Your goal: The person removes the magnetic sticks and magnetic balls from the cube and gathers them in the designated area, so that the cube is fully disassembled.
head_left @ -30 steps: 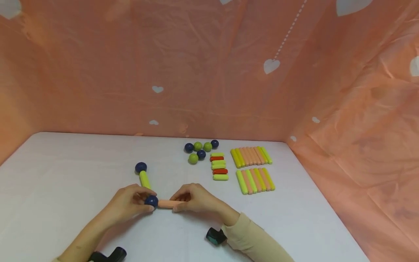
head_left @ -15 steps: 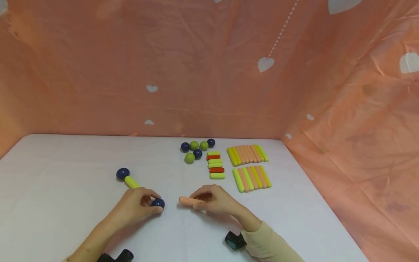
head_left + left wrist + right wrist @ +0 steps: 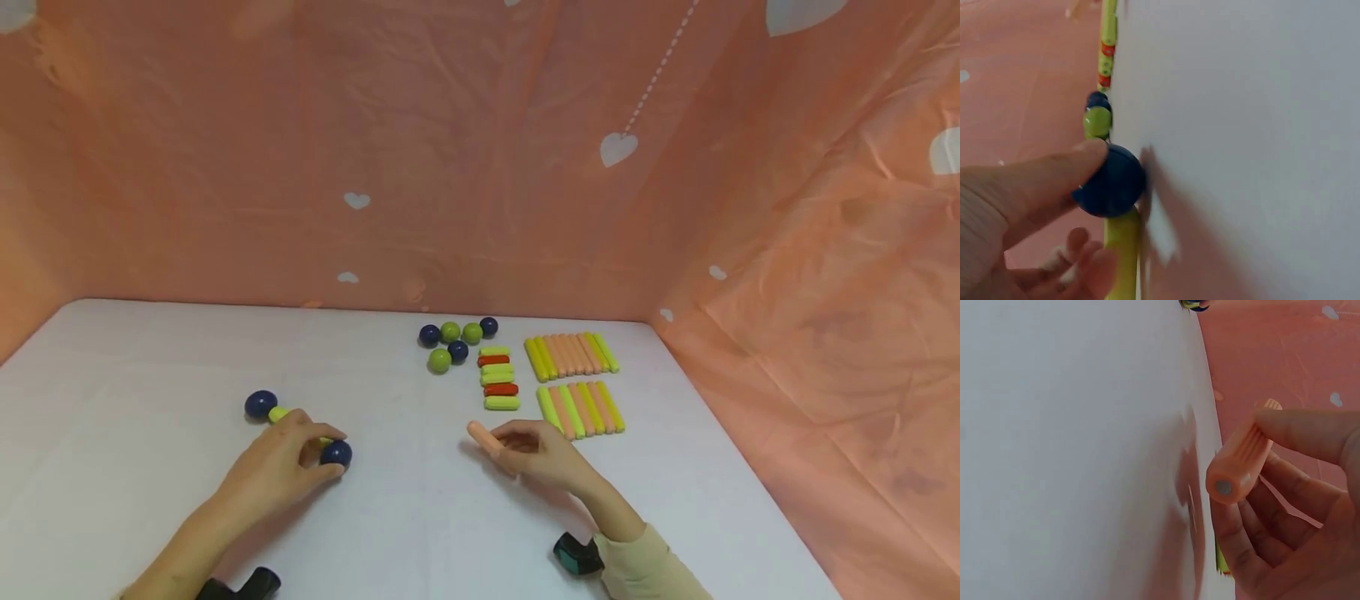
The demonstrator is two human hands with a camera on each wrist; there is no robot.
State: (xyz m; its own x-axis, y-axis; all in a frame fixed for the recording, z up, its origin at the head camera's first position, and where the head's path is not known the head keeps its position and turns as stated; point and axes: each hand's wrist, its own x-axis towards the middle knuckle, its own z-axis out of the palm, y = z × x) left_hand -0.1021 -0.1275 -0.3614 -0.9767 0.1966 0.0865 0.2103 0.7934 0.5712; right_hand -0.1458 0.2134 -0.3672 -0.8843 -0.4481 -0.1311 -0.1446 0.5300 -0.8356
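My left hand [image 3: 281,462] pinches a dark blue ball [image 3: 337,453] between thumb and fingers at the table's left. A yellow-green rod [image 3: 1122,256] joins that ball to a second dark blue ball [image 3: 261,404] behind the hand; the fingers cover the rod's middle in the head view. My right hand [image 3: 547,457] holds a peach rod [image 3: 1241,459] by thumb and fingers, tilted, with its shadow on the table beside it. A grey metal-looking disc shows in the rod's near end in the right wrist view.
At the back lie several blue and green balls [image 3: 439,361]. Short green and red rods [image 3: 501,390] form a column beside them. Two rows of longer rods, a back row [image 3: 572,357] and a front row [image 3: 581,410], lie to the right. An orange curtain [image 3: 480,167] hangs behind the white table [image 3: 420,533].
The peach rod, first against the blue ball, has come away with my right hand to the right. My left hand has shifted the two-ball piece left and turned it flatter.
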